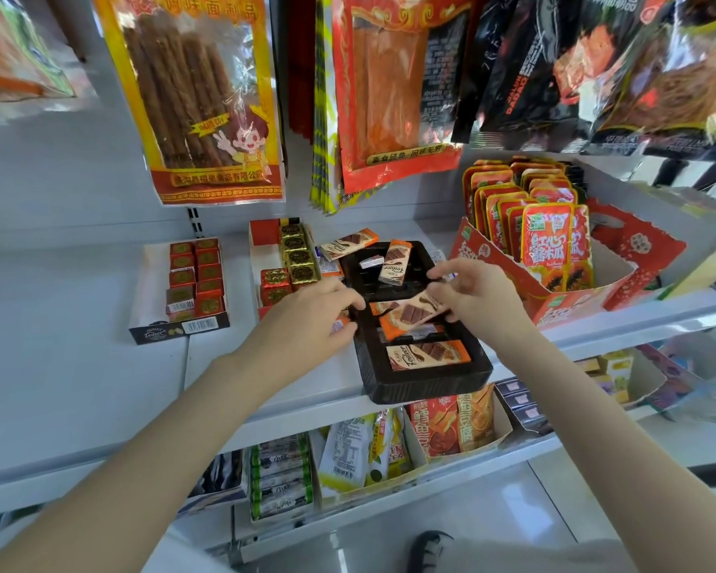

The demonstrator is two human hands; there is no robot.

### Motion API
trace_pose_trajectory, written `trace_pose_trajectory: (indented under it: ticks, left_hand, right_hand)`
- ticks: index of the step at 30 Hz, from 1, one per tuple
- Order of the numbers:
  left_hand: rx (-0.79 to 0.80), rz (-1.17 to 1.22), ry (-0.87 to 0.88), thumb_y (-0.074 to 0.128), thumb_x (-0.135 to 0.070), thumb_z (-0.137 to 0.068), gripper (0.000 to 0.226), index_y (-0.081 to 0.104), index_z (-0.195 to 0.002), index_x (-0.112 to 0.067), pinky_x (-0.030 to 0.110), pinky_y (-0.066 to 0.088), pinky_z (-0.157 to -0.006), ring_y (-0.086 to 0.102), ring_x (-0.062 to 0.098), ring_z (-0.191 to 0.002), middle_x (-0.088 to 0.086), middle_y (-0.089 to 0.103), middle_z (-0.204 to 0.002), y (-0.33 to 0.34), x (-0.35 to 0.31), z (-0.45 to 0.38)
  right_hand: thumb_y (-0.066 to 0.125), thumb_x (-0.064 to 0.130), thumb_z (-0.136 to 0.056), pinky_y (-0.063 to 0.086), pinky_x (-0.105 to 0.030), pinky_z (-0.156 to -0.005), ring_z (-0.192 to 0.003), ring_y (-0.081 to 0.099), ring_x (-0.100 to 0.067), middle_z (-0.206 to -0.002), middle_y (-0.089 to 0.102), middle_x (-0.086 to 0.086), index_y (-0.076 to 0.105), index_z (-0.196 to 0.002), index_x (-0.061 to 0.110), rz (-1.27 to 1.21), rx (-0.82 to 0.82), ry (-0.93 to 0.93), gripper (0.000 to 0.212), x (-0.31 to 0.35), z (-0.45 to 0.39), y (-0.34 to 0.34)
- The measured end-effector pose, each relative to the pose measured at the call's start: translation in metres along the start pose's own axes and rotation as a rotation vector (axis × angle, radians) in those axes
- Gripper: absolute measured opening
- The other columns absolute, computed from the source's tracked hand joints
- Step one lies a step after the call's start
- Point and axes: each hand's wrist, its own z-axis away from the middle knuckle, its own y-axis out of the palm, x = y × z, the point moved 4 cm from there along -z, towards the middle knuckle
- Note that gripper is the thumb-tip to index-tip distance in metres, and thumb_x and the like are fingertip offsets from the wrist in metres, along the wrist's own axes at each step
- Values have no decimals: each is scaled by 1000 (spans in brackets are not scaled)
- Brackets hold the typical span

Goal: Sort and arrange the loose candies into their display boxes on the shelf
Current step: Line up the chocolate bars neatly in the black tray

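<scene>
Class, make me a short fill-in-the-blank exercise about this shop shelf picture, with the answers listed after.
1. Both hands hold an orange chocolate bar above the ____ tray.
2. The right hand grips the bar's end with its ____.
3. The box of red-wrapped squares sits to the ____ of the tray.
4. The left hand holds the bar's ____ end.

Answers: black; fingers; left; left

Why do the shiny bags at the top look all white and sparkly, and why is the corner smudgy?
In the head view, light bounces off the hanging snack bags, making white glare; the top left corner is smeared by blur; the wide lens bends the shelf edge; the hands and the black tray look sharp.
</scene>
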Motion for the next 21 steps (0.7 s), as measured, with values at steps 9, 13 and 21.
trace_pose_trajectory:
  ticks: [9, 13, 21]
  left_hand:
    - [102, -36, 63, 44, -33, -94, 30, 58, -120, -28, 33, 41, -94, 39, 12, -113, -9, 43, -122, 24, -10, -11]
    - [91, -70, 73, 39, -32, -95, 31, 59, -120, -28, 36, 45, -89, 38, 14, -110, -7, 39, -121, 28, -12, -10]
    - [-62, -95, -22, 50, -25, -91, 20, 64, -104, -23, 34, 51, -80, 57, 10, -95, -9, 57, -106, -11, 9, 8]
  right_hand:
    - [67, 26, -81, 41, -30, -77, -93, 52, -24, -90, 62, -8, 55, -90, 7, 351, -136, -44, 24, -9, 7, 10]
    - [65, 23, -83, 36, -30, -86, -105, 44, -26, -106, 53, -10, 61, -92, 6, 536, -86, -117, 20, -8, 9, 17]
    - [69, 17, -79, 38, -25, -74, -95, 50, -21, -97, 51, -5, 65, -84, 12, 426, 59, -152, 8, 0, -3, 14]
